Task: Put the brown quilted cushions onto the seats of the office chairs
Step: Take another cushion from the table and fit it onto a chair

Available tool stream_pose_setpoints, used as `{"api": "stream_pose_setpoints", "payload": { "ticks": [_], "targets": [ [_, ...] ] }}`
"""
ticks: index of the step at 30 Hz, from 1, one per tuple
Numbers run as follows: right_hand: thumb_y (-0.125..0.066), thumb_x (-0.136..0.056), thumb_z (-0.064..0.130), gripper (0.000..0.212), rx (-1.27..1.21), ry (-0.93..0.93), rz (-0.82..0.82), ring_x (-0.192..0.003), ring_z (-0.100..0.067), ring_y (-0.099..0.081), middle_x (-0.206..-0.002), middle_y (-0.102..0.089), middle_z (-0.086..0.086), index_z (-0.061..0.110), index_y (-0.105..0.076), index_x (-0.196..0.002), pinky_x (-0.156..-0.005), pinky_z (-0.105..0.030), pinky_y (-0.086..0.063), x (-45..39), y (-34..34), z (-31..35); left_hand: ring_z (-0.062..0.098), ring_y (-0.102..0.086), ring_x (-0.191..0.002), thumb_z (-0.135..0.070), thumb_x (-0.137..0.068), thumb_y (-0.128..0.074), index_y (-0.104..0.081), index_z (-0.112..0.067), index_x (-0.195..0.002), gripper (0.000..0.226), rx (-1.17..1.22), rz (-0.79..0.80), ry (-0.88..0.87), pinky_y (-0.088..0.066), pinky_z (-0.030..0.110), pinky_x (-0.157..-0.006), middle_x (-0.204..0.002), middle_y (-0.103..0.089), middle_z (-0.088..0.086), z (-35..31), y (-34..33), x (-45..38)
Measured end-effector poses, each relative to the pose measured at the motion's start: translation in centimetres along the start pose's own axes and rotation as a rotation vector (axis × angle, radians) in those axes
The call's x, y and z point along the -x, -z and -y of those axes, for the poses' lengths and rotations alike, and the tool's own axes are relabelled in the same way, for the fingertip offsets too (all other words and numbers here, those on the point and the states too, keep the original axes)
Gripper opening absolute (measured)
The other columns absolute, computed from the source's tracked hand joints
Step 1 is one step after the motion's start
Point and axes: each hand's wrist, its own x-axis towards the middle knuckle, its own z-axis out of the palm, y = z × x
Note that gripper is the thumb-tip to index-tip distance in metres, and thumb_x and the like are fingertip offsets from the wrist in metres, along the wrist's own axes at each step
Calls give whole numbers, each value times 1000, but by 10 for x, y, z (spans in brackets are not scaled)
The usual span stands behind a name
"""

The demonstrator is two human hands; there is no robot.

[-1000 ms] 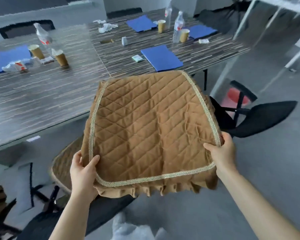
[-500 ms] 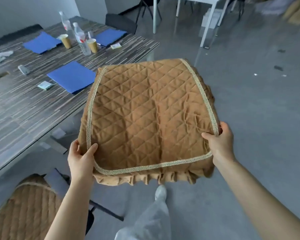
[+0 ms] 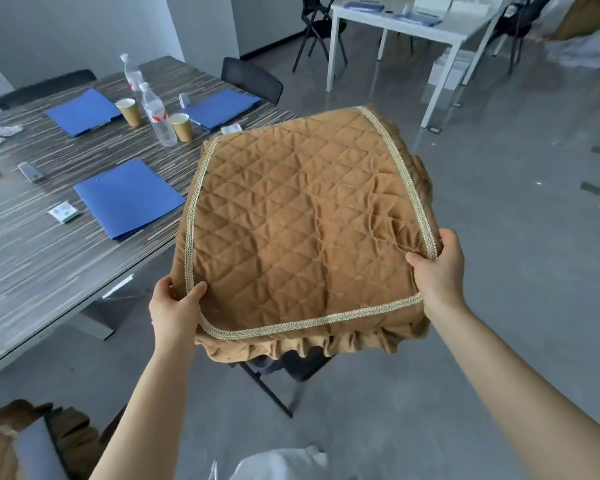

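Hands both gripping the cushion (image 3: 302, 230): my left hand (image 3: 174, 308) pinches its near-left corner, thumb on top; right hand (image 3: 439, 268) clamps the near-right edge at the trim. I see the cushion flat in the air, right of the table (image 3: 32, 244), over a dark chair (image 3: 284, 372) mostly hidden beneath it.

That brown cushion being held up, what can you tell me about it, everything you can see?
The brown quilted cushion looks like soft fabric stitched in diamonds, with pale gold braid along its edges and a gathered frill hanging from the near edge. It is held roughly flat in the air, wrinkled near its right corner. The left hand grips the near left corner and the right hand the near right. A dark chair shows partly beneath it.
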Motion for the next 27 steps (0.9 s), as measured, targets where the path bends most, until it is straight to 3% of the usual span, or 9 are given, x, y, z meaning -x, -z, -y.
{"api": "stream_pose_setpoints", "payload": {
  "ticks": [5,12,15,18,21,23,25,27],
  "targets": [
    [-65,-79,-6,39,1,115,87,-94,-23,-60,-108,-62,-9,12,-53,-112,-84,-29,-45,-74,-17,10,29,-64,-94,-17,-82,-75,-58,-10,-114,37,-52,-27,76,-54,45,-85,-104,-65,8,-7,-43,-17],
    [-65,-80,-3,45,-7,260,355,-100,-24,-61,-113,-62,-9,11,-52,-120,-95,-40,-48,-167,-43,28,28,-68,-91,-26,-75,-77,-58,-6,-120,53,-101,-125,282,-57,47,-83,-106,-68,10,8,-92,-22],
    [-66,-78,-1,46,-4,329,482,-100,-23,-61,-111,-63,-5,14,-53,-119,-94,-41,-48,-201,-48,42,25,-64,-78,-18,-82,-73,-64,-3,-106,30,-101,-95,449,-57,36,-72,-92,-67,12,11,-116,-5],
    [-68,-75,3,47,-4,431,605,-93,-19,-64,-97,-64,14,35,-53,-105,-89,-43,-51,-225,-60,60,27,-56,-78,-14,-86,-67,-66,-2,-101,19,-105,-35,576,-48,35,-62,-92,-63,17,17,-139,17],
    [-71,-74,-3,44,-24,463,716,-89,-17,-64,-92,-65,10,26,-57,-104,-88,-34,-52,-237,-78,70,24,-51,-72,-12,-79,-66,-56,-8,-86,12,-95,-88,618,-35,30,-57,-88,-56,16,10,-151,31],
    [-73,-73,-4,42,6,548,781,-88,-18,-63,-96,-66,2,21,-60,-104,-84,-20,-49,-236,-90,76,22,-49,-65,-15,-76,-65,-47,-18,-91,24,-17,-173,525,-38,30,-57,-87,-54,10,-6,-157,33],
    [-75,-70,-5,39,80,718,829,-88,-17,-60,-94,-63,3,17,-64,-101,-79,-7,-40,-228,-106,84,19,-59,-86,-23,-84,-68,-46,-22,-121,43,-32,-265,324,-51,37,-77,-103,-59,-3,-29,-161,33],
    [-75,-68,-5,38,180,893,855,-92,-18,-59,-93,-61,8,16,-68,-98,-82,-16,-43,-218,-118,90,13,-55,-106,-25,-88,-69,-38,-22,-139,59,-93,-310,93,-46,35,-92,-124,-52,-8,-54,-167,34]
  ]
}}
